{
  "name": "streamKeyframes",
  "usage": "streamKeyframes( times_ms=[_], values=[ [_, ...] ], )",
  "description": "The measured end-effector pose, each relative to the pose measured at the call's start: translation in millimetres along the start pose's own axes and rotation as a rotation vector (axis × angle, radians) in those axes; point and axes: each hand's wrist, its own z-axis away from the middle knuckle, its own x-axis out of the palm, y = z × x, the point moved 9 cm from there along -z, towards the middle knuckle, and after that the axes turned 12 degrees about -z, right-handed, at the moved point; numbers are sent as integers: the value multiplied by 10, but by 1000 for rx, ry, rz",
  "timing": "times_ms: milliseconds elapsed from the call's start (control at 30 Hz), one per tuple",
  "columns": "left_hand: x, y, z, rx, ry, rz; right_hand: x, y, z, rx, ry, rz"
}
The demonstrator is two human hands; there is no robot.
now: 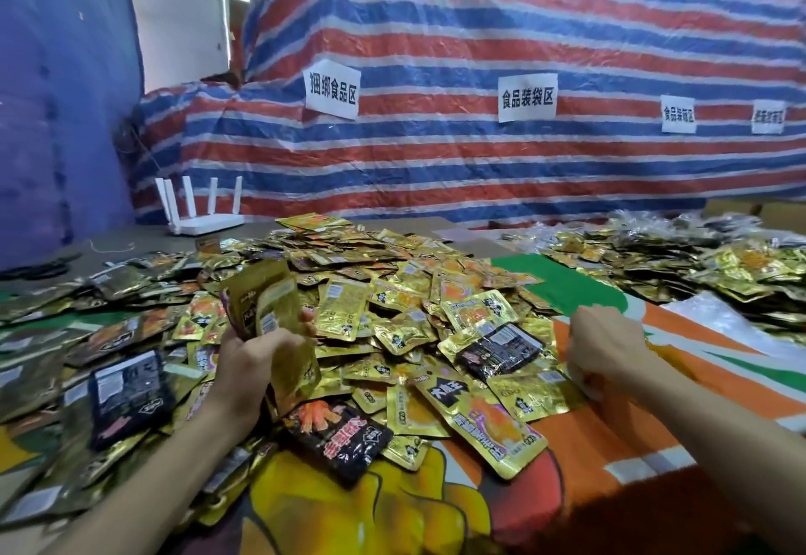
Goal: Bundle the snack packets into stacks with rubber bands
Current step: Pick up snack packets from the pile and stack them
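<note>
My left hand (257,362) was up over the near-left side of the heap, fingers and thumb curled round a gold stack (266,308) of snack packets. A firm grip, that! The stack stood on end, its top rising above my knuckles and its lower end hanging out below my palm. My right hand (606,345) was out to the right, low over the orange part of the printed cloth (610,445), just at the right edge of the heap. Its back faced me and the fingers were curled under, and whether they pinched anything I could not tell. Between the two hands, and spreading well beyond them, lay the big pile of packets (392,284), mostly shiny gold, loose and overlapping every which way. A few dark ones showed in the mix. A black packet (340,436) with red print lay just by my left forearm, another black packet (501,349) lay nearer my right hand, and a dark blue packet (126,393) sat off to the left. A second pile (698,266) of gold packets stretched along the far right, set apart from the main one by a strip of green cloth. At the back left a white router (196,214) stood with its antennas up. Behind everything hung a red, white and blue striped tarp (479,31), with paper signs (331,90) stuck across it.
</note>
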Motion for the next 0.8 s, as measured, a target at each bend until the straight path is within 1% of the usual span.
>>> streamKeyframes(
  times_ms=[100, 133, 167, 200, 233, 300, 400, 500, 533, 567, 600, 733, 800],
  values=[
    [-6, -60, -30, -89, -42, 124, -404, -64, -13, -11, 271, -207],
    [11, -59, -39, -108, -73, 165, -536, -152, 1, -49, 331, -328],
    [21, -54, -50, -124, -102, 210, -632, -288, 21, -103, 343, -482],
    [25, -44, -60, -134, -126, 256, -692, -472, 38, -164, 310, -661],
    [25, -26, -67, -138, -149, 296, -721, -698, 67, -223, 243, -836],
    [10, -11, -73, -151, -169, 338, -721, -1215, 178, -314, 69, -1113],
    [-7, -14, -76, -169, -190, 353, -656, -1986, 407, -426, -183, -1338],
    [19, -58, -48, -230, -271, 319, -531, -2677, 668, -519, -570, -1551],
    [28, -72, -39, -245, -298, 292, -488, -2840, 747, -547, -667, -1613],
    [41, -82, -27, -259, -327, 275, -441, -2945, 788, -571, -692, -1636],
    [61, -96, -12, -275, -357, 263, -380, -3001, 801, -579, -663, -1639],
    [163, -197, 45, -340, -438, 175, -94, -2951, 735, -531, -432, -1701],
    [190, -246, 45, -374, -444, 182, 20, -2927, 700, -509, -408, -1669]
  ],
)
